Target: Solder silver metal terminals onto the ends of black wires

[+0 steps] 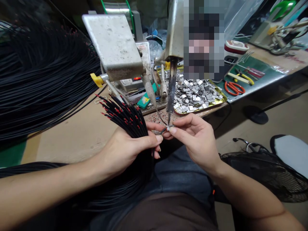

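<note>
A thick bundle of black cables (127,120) with red-tipped ends is clasped in my left hand (134,141). One cable (163,131) from it sticks out between thumb and finger toward a small metal connector (169,127). My right hand (196,138) pinches that connector between thumb and forefinger. Right above it, the tip of an upright soldering iron (171,93) meets or nearly meets the connector; contact is hard to tell. A thin solder feed tube (158,112) curves down from the left to the same spot.
Behind my right hand, a yellow-rimmed tray (222,99) holds many small metal connectors. Orange-handled scissors (233,88) and yellow-handled pliers (245,77) lie beyond it. A metal machine housing (115,45) stands at centre left. Coiled black cables (43,77) fill the far left. A fan (267,173) sits at lower right.
</note>
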Demonstrator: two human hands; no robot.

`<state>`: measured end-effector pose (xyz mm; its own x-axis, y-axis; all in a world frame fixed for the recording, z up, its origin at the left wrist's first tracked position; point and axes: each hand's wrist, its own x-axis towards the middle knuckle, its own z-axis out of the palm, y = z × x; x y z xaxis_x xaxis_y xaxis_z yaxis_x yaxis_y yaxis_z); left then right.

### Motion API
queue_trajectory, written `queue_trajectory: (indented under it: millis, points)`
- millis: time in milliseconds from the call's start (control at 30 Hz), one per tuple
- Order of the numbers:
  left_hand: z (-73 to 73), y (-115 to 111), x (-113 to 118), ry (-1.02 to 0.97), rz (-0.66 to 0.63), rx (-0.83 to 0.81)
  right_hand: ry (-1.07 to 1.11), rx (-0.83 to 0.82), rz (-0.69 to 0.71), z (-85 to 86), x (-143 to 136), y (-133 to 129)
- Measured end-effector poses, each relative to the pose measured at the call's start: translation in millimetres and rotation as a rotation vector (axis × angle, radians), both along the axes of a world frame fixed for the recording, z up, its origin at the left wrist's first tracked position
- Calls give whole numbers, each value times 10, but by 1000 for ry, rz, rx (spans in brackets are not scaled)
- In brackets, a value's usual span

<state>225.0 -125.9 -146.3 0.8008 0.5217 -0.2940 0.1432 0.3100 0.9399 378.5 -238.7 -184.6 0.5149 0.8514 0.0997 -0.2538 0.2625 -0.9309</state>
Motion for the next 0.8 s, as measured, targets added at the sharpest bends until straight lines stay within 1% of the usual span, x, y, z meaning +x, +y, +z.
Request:
queue_trajectory:
  millis: [200,400,667,800]
  points:
    - [4,-7,12,-7,12,-42,-41,-16,-42,13,-20,-16]
    - [0,-2,-15,-27,-14,-24,-41,-9,-42,15,-25,-15]
    - [-5,-7,7,-31,-28,-15,-52,-13,-57,4,-31,-20]
    - [-13,-5,1,-28,-27,-29,-47,14,-59,-17,-28,-13]
